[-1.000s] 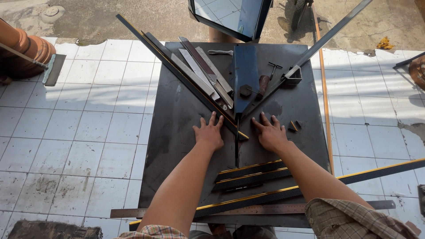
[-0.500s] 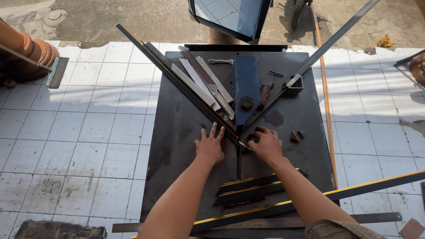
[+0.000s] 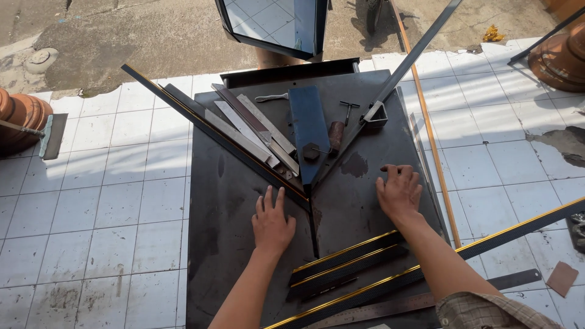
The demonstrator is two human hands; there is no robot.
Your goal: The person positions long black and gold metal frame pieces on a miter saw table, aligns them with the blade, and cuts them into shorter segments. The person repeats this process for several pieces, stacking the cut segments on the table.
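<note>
My left hand (image 3: 272, 223) lies flat, fingers spread, on a dark metal work plate (image 3: 231, 201), just below a long black bar with a gold edge (image 3: 207, 134) that runs diagonally up to the left. My right hand (image 3: 400, 190) rests on the right half of the plate with its fingers curled down onto the surface. It holds nothing. Between my hands a thin slot runs down the plate. Short black strips with gold edges (image 3: 347, 259) lie below my hands.
Flat steel strips (image 3: 256, 131), a dark blue block (image 3: 309, 122), a small T-handled tool (image 3: 349, 109) and a grey angled profile (image 3: 414, 55) lie at the plate's far end. A long gold-edged strip (image 3: 499, 237) crosses at the right. Clay pots (image 3: 21, 116) stand left.
My right hand has moved to the right, away from the centre slot, toward the plate's right edge. My left hand has stayed flat near the diagonal bar. The view has shifted slightly.
</note>
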